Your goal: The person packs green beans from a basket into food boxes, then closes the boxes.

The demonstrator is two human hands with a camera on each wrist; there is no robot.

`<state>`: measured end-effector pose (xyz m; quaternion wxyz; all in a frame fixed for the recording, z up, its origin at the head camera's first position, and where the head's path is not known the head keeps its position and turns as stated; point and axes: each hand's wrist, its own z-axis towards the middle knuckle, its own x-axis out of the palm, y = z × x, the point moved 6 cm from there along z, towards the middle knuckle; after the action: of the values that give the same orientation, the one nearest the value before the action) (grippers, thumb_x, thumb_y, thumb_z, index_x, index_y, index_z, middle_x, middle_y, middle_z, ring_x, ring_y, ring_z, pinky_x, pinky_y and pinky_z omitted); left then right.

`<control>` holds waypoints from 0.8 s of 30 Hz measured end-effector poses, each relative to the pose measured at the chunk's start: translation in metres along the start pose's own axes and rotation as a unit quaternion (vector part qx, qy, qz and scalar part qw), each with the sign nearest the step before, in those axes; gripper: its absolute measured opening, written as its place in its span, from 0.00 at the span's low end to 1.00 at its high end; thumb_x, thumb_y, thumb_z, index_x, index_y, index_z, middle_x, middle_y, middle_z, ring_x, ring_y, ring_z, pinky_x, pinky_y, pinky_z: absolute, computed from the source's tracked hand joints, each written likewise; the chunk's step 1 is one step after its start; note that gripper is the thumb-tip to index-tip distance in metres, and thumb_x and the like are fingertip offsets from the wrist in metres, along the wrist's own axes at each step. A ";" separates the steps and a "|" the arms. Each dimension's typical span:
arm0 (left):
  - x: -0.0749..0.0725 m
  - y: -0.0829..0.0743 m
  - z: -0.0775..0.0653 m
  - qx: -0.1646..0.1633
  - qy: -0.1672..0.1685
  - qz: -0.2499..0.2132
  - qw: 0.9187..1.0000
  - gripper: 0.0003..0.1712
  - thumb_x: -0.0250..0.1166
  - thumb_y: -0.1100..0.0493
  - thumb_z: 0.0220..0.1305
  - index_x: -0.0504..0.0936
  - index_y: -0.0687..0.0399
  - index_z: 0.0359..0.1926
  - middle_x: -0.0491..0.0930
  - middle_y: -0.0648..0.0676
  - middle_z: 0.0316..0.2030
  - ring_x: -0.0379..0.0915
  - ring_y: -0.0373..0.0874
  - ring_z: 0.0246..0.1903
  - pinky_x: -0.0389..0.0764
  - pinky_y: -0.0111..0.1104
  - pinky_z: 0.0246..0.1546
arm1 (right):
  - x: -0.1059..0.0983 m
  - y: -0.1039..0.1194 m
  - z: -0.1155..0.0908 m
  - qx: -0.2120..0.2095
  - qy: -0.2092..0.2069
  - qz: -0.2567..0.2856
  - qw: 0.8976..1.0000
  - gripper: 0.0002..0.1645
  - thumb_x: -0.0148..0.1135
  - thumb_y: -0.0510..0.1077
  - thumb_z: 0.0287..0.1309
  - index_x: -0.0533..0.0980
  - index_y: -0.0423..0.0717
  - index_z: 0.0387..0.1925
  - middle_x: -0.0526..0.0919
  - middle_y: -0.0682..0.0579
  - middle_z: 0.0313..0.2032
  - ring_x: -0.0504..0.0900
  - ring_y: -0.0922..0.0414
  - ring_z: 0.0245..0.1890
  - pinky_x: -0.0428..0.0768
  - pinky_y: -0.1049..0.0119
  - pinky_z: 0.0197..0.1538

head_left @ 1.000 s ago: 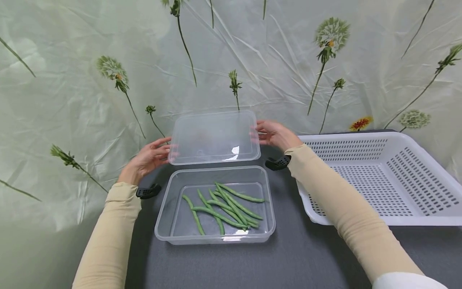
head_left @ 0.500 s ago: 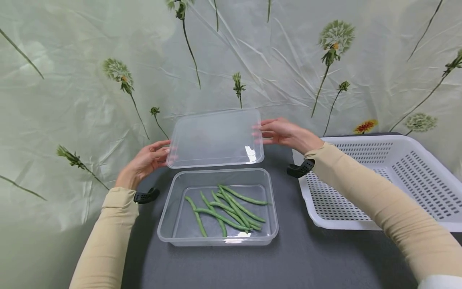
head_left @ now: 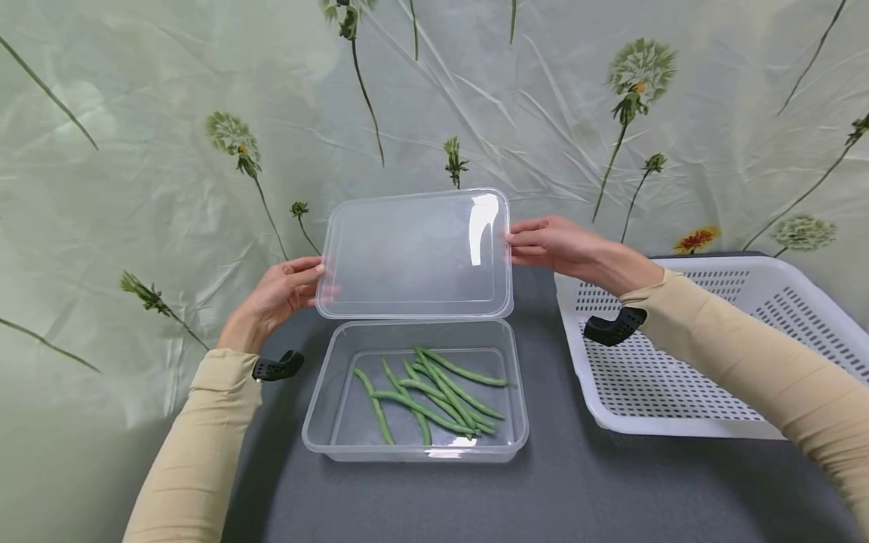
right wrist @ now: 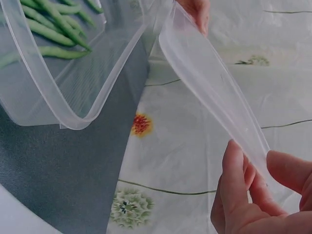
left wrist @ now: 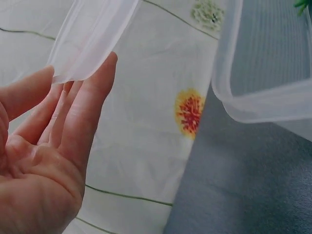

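A clear plastic lid is held up and tilted just behind a clear plastic container. Its left edge is pinched by my left hand, thumb on one face and fingers behind. My right hand pinches the opposite edge between thumb and fingers. In the left wrist view a corner of the lid sits between thumb and fingertips; the right wrist view shows the lid nearly edge-on. Several green beans lie loosely piled inside the uncovered container.
A white perforated plastic basket stands on the right, partly under the right forearm. Dark grey cloth covers the table. A pale floral sheet hangs close behind the lid.
The lid has been raised and tipped more upright, its face turning toward the camera. My right hand has moved right with its edge, its fingers now less hidden behind the lid.
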<state>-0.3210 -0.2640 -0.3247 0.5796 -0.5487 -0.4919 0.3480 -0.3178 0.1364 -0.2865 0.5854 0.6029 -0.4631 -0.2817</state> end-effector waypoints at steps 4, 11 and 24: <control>0.007 -0.007 -0.005 -0.006 -0.005 0.006 1.000 0.07 0.58 0.64 0.72 0.82 0.55 0.45 0.86 0.55 0.36 0.86 0.51 0.33 0.85 0.39 0.34 | -0.003 0.004 -0.011 -0.009 0.008 -0.004 1.000 0.16 0.53 0.34 0.70 0.69 0.29 0.56 0.80 0.53 0.27 0.82 0.61 0.34 0.80 0.63 0.52; 0.013 -0.020 -0.016 0.015 -0.015 0.070 0.997 0.06 0.61 0.61 0.71 0.85 0.52 0.42 0.84 0.50 0.34 0.81 0.42 0.33 0.84 0.38 0.37 | -0.008 0.007 -0.027 -0.013 0.022 -0.055 0.998 0.28 0.52 0.44 0.73 0.62 0.36 0.69 0.72 0.52 0.29 0.72 0.60 0.27 0.80 0.67 0.39; 0.019 -0.028 -0.045 0.063 0.054 0.087 0.993 0.10 0.56 0.70 0.71 0.83 0.58 0.44 0.86 0.57 0.36 0.84 0.47 0.39 0.83 0.32 0.36 | -0.002 -0.005 -0.056 -0.001 0.045 0.021 0.999 0.18 0.51 0.42 0.74 0.62 0.36 0.57 0.84 0.43 0.45 0.84 0.52 0.48 0.78 0.63 0.55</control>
<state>-0.2767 -0.2633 -0.2896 0.6063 -0.5698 -0.3874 0.3970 -0.2684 0.1621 -0.2827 0.6117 0.6049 -0.4486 -0.2424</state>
